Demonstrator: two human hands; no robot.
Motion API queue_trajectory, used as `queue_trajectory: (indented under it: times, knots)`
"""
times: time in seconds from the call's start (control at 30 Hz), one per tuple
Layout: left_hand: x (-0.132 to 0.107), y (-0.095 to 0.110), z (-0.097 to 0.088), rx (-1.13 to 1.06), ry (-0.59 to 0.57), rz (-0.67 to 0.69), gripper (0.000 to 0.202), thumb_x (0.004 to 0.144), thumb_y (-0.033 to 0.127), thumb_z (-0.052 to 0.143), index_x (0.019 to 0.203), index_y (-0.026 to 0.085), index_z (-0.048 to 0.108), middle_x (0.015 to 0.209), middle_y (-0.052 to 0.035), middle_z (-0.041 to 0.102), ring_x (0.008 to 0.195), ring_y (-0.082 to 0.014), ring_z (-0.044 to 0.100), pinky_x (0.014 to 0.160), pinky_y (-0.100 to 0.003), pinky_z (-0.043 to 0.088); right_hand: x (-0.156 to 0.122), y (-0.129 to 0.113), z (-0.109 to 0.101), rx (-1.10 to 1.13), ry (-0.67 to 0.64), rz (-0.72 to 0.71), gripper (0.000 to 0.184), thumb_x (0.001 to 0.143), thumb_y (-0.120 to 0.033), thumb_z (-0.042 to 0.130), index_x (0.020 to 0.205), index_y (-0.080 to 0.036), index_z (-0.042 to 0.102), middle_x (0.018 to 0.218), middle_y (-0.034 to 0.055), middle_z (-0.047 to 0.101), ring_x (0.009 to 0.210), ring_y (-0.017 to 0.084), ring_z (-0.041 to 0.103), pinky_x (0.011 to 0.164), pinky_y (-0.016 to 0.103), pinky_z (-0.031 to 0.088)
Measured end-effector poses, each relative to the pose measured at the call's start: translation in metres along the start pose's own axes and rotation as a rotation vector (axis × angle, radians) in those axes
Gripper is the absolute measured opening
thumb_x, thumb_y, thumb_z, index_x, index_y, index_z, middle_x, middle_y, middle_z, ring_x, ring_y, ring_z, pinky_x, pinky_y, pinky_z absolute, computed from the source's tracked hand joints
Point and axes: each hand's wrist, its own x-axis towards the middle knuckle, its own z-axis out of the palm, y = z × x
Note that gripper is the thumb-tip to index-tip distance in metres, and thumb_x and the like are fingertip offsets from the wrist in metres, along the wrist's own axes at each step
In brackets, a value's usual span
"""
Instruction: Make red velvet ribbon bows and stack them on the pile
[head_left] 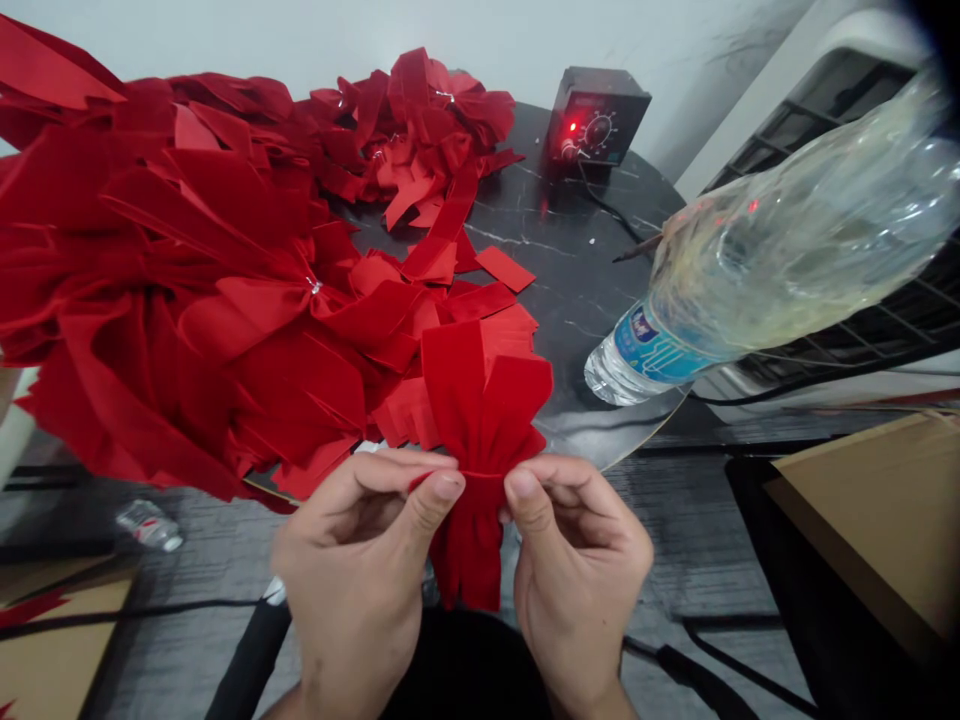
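Head: two hands pinch one bow.

Bows are lying heaped left on the worktop, a dial box is sitting behind, a bottle is standing right!

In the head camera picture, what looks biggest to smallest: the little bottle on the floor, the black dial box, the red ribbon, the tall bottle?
1. Tall bottle
2. Red ribbon
3. Black dial box
4. Little bottle, though it's farther away
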Motion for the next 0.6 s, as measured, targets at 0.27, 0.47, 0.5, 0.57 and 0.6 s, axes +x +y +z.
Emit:
queue_trajectory:
  times: [0.27,0.47,0.5,0.57,0.6]
  knots:
    - [0.006,-0.009,0.007,0.068,-0.001,0.093,0.020,0.084,0.017,0.093,0.095,0.027,0.079,0.100,0.0020,0.075,0.095,-0.0125,0.072,0.087,-0.019,0.059,0.002,0.003,-0.003,0.042,-0.006,-0.001,0.011,0.094,-0.019,0.086,0.092,-0.028,0.080,0.072,-0.0061,0.076,0.062,0.008,0.069,0.061,0.016,0.059]
    - [-0.002,0.002,-0.002,0.334,-0.085,0.110,0.011,0.090,0.026,0.089,0.095,0.036,0.089,0.100,0.0035,0.084,0.090,-0.0152,0.077,0.085,-0.022,0.063,0.003,-0.004,0.000,-0.138,0.071,-0.129,0.010,0.092,-0.019,0.086,0.088,-0.027,0.080,0.071,-0.0065,0.076,0.059,0.008,0.068,0.058,0.015,0.057]
    - [-0.001,0.003,-0.005,0.280,-0.119,0.028,0.013,0.086,0.028,0.093,0.095,0.036,0.089,0.098,0.0036,0.085,0.088,-0.0159,0.078,0.082,-0.022,0.064,0.004,-0.006,-0.001,-0.172,0.071,-0.155,0.011,0.091,-0.019,0.087,0.087,-0.027,0.080,0.070,-0.0063,0.076,0.058,0.009,0.068,0.057,0.016,0.056]
    - [0.004,0.006,-0.010,0.167,-0.217,-0.137,0.019,0.078,0.028,0.098,0.094,0.034,0.089,0.091,0.0028,0.084,0.083,-0.0165,0.079,0.076,-0.021,0.065,0.007,-0.009,-0.002,-0.218,0.030,-0.193,0.011,0.090,-0.018,0.088,0.085,-0.026,0.080,0.069,-0.0060,0.076,0.057,0.010,0.069,0.057,0.018,0.056]
    - [0.007,0.007,-0.012,0.119,-0.281,-0.206,0.020,0.077,0.025,0.099,0.092,0.032,0.089,0.088,0.0021,0.083,0.082,-0.0169,0.079,0.075,-0.021,0.065,0.008,-0.010,-0.003,-0.227,-0.008,-0.206,0.012,0.090,-0.018,0.088,0.086,-0.026,0.080,0.070,-0.0057,0.077,0.058,0.010,0.069,0.058,0.019,0.056]
